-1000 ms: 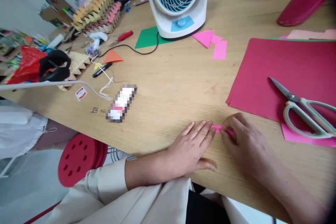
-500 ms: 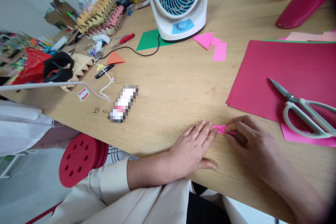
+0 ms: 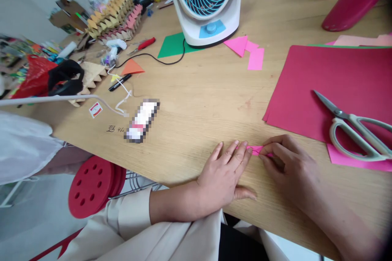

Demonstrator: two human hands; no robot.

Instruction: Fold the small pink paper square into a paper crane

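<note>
A small folded piece of pink paper (image 3: 255, 149) lies on the wooden table between my two hands. My left hand (image 3: 225, 171) rests flat with its fingers stretched out, the fingertips pressing on the paper's left end. At the other end, my right hand (image 3: 289, 165) pinches the paper between thumb and fingers. Both ends of the paper are hidden under the fingers. Scissors with pale handles (image 3: 352, 120) lie to the right, on a stack of dark red sheets (image 3: 312, 73).
A white fan with blue blades (image 3: 211, 28) stands at the back. Pink paper scraps (image 3: 256, 59) lie beside it. A blurred-out phone (image 3: 142, 120), a black marker (image 3: 120, 82) and an orange paper triangle (image 3: 132, 66) are on the left. Red stools (image 3: 90, 187) stand below the table edge.
My left hand's fingers have spread slightly while staying on the paper. My right hand has shifted a little left along it. The whole view has moved slightly.
</note>
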